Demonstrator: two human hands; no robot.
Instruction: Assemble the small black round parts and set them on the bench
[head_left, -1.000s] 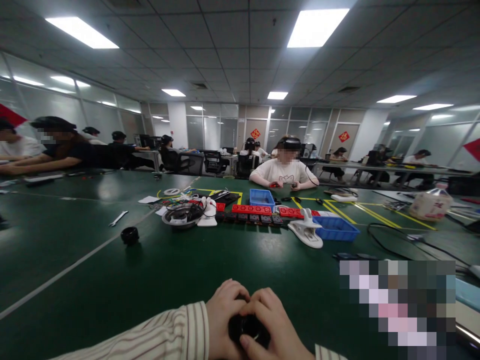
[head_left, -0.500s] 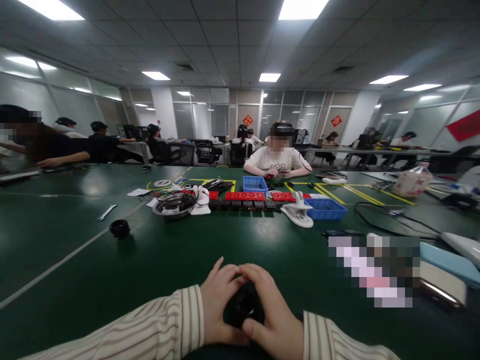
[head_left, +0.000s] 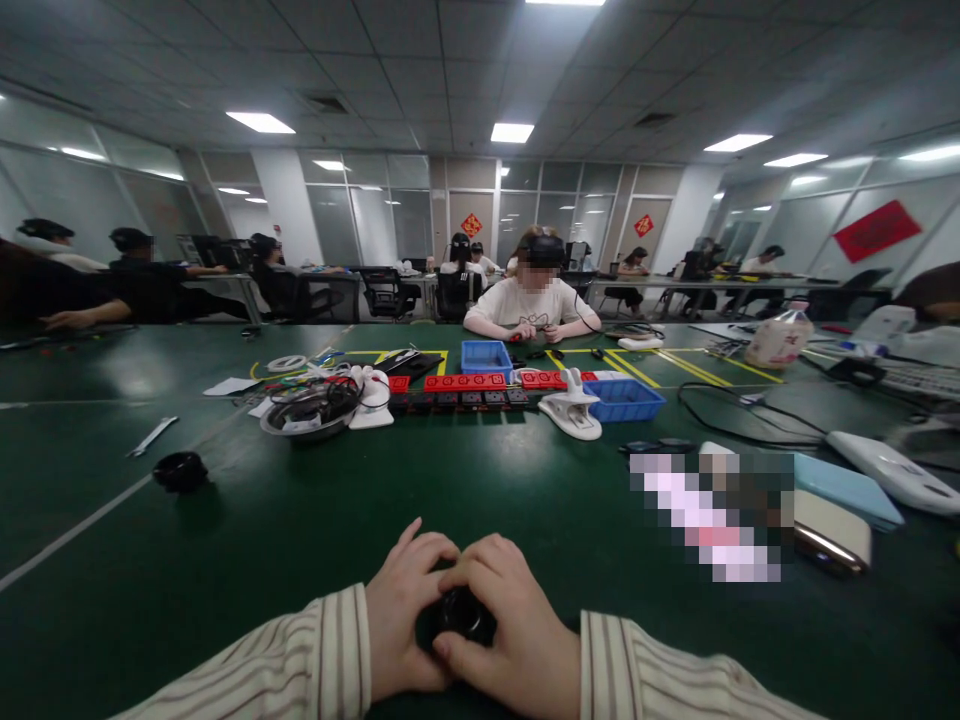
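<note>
Low in the middle of the view, a black, round, glossy part (head_left: 463,612) is enclosed by both hands over the green table. My left hand (head_left: 401,625) curves around its left side, with one finger raised. My right hand (head_left: 514,625) wraps the right side, thumb across the near edge and fingers bent over the far edge. Much of the part is hidden by the fingers, so its full shape cannot be made out. Farther left on the table lies another black, round, hollow part (head_left: 180,472), apart from both hands.
A wrench (head_left: 153,436) lies at left. A metal bowl of cables (head_left: 311,415), red power strips (head_left: 465,382), a white clip (head_left: 574,405) and blue bins (head_left: 624,400) line the middle. Phones (head_left: 831,528) and cables lie at right. A co-worker (head_left: 536,295) sits opposite.
My view has turned slightly to the right, so the table items appear farther left. My right fingers and thumb have closed further around the black part.
</note>
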